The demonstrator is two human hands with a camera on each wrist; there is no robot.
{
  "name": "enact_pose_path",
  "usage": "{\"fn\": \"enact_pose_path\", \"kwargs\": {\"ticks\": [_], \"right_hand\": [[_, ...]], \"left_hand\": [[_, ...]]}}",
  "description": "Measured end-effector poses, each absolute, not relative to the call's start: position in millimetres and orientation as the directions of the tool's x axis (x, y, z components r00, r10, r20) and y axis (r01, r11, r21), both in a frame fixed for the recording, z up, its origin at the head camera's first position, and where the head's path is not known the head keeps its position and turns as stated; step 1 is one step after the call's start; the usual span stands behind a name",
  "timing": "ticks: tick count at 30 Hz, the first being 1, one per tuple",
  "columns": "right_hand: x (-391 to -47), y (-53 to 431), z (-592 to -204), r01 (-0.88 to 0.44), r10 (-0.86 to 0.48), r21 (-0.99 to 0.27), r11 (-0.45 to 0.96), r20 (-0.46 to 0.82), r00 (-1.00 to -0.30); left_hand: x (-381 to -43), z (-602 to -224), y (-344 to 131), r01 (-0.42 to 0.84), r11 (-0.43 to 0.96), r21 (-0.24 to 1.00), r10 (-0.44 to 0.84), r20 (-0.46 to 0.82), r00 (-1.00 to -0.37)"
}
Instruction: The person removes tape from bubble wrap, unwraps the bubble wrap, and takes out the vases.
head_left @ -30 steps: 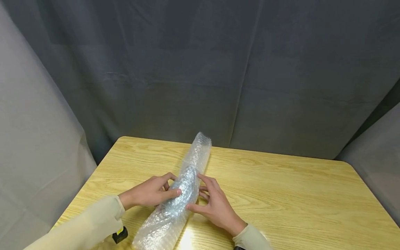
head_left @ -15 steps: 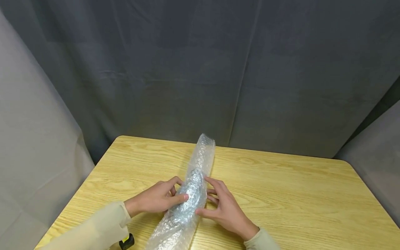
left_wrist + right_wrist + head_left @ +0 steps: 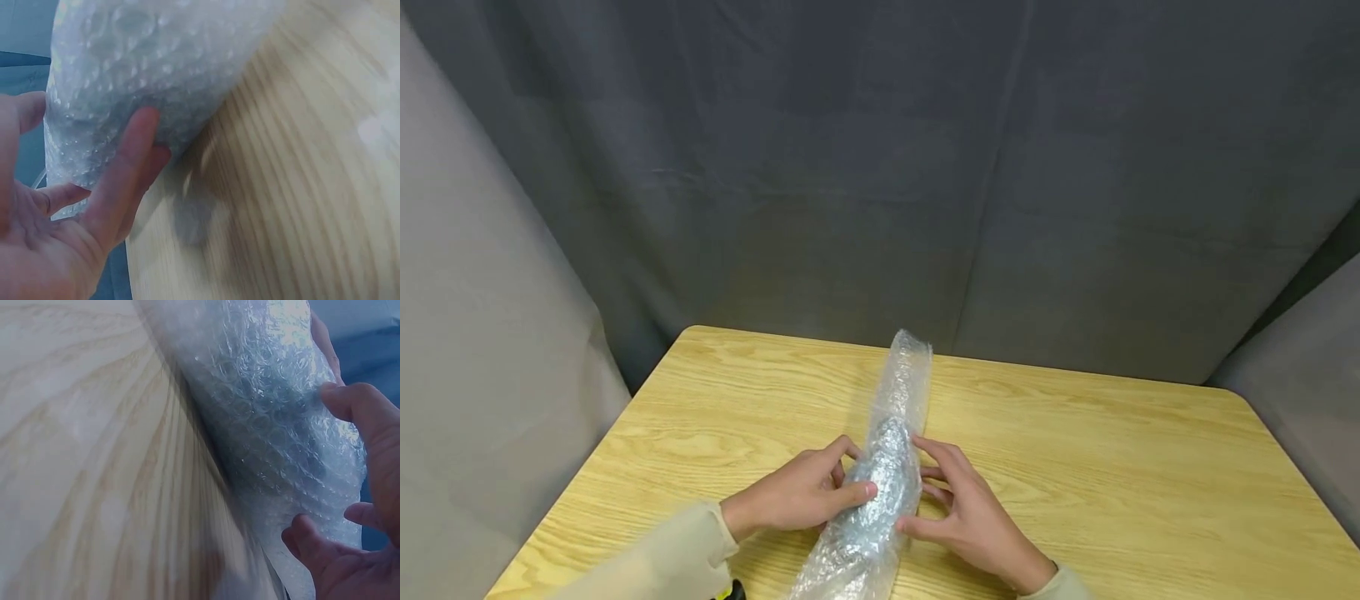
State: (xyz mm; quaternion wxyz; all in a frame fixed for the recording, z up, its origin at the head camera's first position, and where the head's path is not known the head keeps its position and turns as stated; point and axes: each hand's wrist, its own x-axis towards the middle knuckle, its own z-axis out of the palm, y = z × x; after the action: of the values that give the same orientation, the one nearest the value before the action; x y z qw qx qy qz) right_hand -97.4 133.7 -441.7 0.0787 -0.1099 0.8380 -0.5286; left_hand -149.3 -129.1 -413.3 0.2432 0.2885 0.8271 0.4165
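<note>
A long bundle of clear bubble wrap (image 3: 891, 458) lies lengthwise on the wooden table, its far end narrow and flattened. Something bluish-grey shows through the middle layers; its kind is hidden by the wrap. My left hand (image 3: 805, 496) holds the bundle from the left, thumb on top and fingers bent down its side. From the right, my right hand (image 3: 973, 525) holds it with curved fingers along the edge and the thumb nearer me. Both wrist views show fingertips against the bubbled surface, as on the wrap (image 3: 137, 62) and the wrap (image 3: 269, 419).
The light wooden table (image 3: 1112, 467) stretches out on both sides of the bundle. A dark grey curtain (image 3: 850, 167) hangs behind its far edge. Pale cloth (image 3: 490, 333) hangs at the left, and more pale cloth (image 3: 1300, 367) at the right.
The bundle has shifted to the right and slightly toward me, with both hands moving along with it. Their hold on the wrap looks the same.
</note>
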Motion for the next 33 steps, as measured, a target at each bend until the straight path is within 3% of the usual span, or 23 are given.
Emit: {"fn": "enact_pose_path", "kwargs": {"ticks": [10,33], "right_hand": [[-84,153,-439,-0.105,-0.253,-0.879,0.464,-0.017,-0.967],[-69,151,-437,-0.133,-0.301,-0.903,0.409,0.004,-0.954]], "left_hand": [[-142,-418,-112,0.299,0.480,0.824,0.692,-0.146,-0.707],[-129,-429,-119,0.258,0.420,0.870,0.705,-0.134,-0.697]]}}
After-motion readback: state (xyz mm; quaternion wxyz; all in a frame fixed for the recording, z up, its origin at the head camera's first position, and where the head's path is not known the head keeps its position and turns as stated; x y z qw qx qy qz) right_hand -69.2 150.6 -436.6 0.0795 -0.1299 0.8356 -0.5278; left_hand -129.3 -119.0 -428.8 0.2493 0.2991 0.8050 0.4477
